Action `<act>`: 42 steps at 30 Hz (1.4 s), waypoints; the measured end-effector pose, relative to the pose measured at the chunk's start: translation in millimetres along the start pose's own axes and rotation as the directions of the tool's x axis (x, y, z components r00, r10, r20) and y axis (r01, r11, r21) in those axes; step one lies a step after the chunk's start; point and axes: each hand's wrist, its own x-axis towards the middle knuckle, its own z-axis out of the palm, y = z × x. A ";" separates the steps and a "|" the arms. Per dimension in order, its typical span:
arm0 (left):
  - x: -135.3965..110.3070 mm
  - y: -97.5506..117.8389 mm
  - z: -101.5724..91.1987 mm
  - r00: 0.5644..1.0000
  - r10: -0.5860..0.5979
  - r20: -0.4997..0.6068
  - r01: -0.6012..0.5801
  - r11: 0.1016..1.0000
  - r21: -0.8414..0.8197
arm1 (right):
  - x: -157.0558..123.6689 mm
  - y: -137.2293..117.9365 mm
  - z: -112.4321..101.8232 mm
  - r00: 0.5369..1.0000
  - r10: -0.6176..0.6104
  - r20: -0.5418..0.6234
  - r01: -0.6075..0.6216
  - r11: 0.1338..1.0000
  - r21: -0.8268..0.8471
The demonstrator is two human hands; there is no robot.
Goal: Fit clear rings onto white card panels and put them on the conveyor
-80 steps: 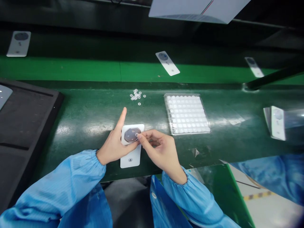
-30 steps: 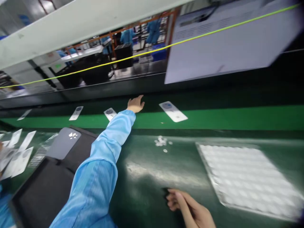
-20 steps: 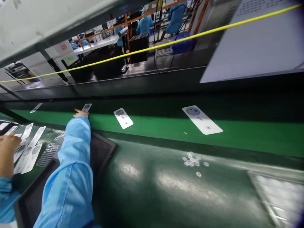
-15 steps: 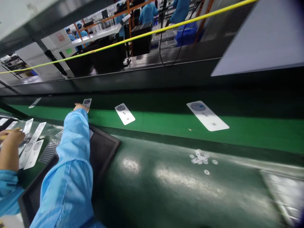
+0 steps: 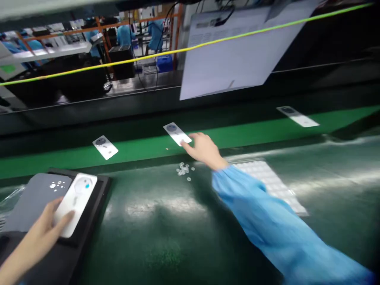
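My left hand [image 5: 49, 223] grips a white phone back cover [image 5: 77, 206] with a round camera area and a blue dot, thumb on its face. It holds the cover over a black tray [image 5: 97, 198]. A grey rounded panel [image 5: 44, 202] with several small holes lies there beside it. My right hand [image 5: 204, 149] is over the green belt, thumb and fingers at the lower end of another white phone back cover [image 5: 175, 132], which still lies flat. On the bench below sits a little heap of small clear rings [image 5: 183, 170].
More white covers lie on the green belt [image 5: 142, 144], one to the left [image 5: 105, 147] and one to the right [image 5: 299, 117]. Under my right sleeve is a white-celled plastic tray [image 5: 267, 178]. A yellow cable [image 5: 142, 58] crosses above, before a hanging white sheet [image 5: 231, 55]. People in blue work beyond.
The view has swung right. Before, a blue sleeved arm touched a cover on the belt at left; now my left hand holds one over the black tray and my right hand is at the belt.
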 end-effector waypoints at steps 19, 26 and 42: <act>-90.8 171.7 132.0 0.975 0.221 0.009 -0.089 0.431 -0.898 | -78.6 -18.5 18.6 0.873 -0.236 0.427 0.018 0.890 0.455; -85.4 223.8 166.1 0.829 0.327 0.455 0.411 0.196 -0.890 | -223.4 24.1 37.2 0.832 -0.272 0.484 -0.082 0.802 0.592; -97.1 206.9 190.0 0.870 0.359 0.339 0.137 0.483 -0.865 | -209.5 24.9 28.3 0.893 -0.432 -0.125 0.450 0.848 0.280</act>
